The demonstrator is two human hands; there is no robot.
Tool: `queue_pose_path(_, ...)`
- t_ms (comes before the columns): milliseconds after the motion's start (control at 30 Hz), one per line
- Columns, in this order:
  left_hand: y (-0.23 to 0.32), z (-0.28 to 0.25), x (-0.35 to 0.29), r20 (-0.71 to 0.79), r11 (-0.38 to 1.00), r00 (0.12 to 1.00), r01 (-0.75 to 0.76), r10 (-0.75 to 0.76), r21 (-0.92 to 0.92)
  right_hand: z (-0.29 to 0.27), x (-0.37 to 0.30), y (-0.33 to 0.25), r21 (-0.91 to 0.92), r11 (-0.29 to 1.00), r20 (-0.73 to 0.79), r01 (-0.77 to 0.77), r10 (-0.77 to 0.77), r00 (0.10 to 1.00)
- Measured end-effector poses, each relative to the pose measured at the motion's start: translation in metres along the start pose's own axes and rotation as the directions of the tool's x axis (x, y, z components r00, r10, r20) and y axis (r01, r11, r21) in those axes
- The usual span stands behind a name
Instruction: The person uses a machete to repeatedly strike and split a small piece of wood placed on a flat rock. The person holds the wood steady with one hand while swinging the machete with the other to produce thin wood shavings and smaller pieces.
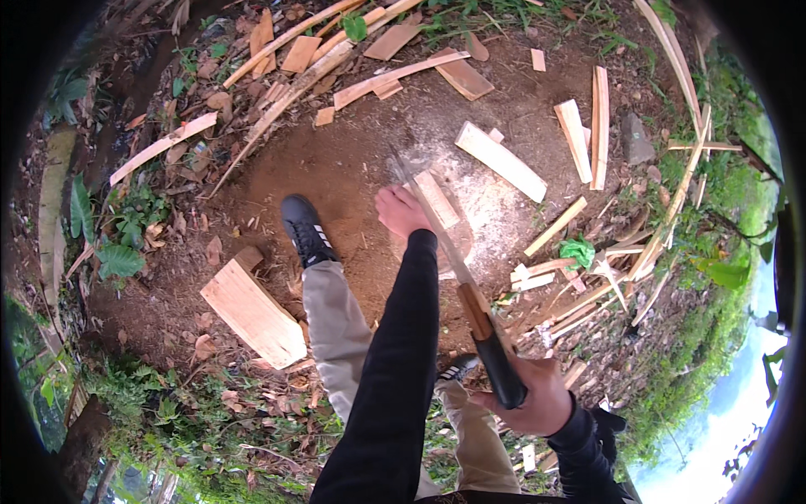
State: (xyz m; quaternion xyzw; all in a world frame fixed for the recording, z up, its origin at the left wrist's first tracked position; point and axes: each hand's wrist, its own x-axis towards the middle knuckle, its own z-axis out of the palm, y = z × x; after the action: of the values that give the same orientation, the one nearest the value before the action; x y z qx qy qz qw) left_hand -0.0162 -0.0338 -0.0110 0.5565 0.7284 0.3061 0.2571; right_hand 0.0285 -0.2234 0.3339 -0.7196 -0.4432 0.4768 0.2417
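machete [457, 269]: dull metal blade, wood-and-black handle | planks [252, 312]: pale rough wood | ground [336, 168]: matt earth

Bare reddish earth [336, 168] strewn with offcut wood planks [252, 315], ringed by greenery [117, 227]

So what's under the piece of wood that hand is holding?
Under the piece of wood held by the left hand is a pale round chopping block on bare dirt. The hand, wood and long blade cover most of its top.

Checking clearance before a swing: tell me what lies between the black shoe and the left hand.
In the head view, only bare reddish-brown dirt lies between the black shoe and the left hand, which rests on a wood piece.
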Motion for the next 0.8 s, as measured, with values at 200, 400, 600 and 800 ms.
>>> queue_pose_path(200,0.007,0.002,0.002,-0.068,0.999,0.997,-0.048,0.047,-0.01,0.004,0.009,-0.021,0.071,0.983,-0.141,-0.169,0.178,0.974)
queue_pose_path(400,0.003,0.0,0.008,-0.102,0.998,0.995,-0.018,0.025,0.064,0.007,0.064,-0.043,0.059,0.932,-0.076,-0.357,0.361,0.929)
queue_pose_path(600,0.01,-0.001,0.002,-0.079,1.0,0.997,-0.016,0.018,0.026,-0.009,0.031,-0.049,-0.11,0.951,-0.091,-0.29,0.281,0.955)
queue_pose_path(800,0.011,-0.008,0.002,-0.032,1.0,0.999,0.027,-0.027,-0.003,-0.027,0.027,-0.077,0.0,0.918,-0.011,-0.396,0.395,0.918)
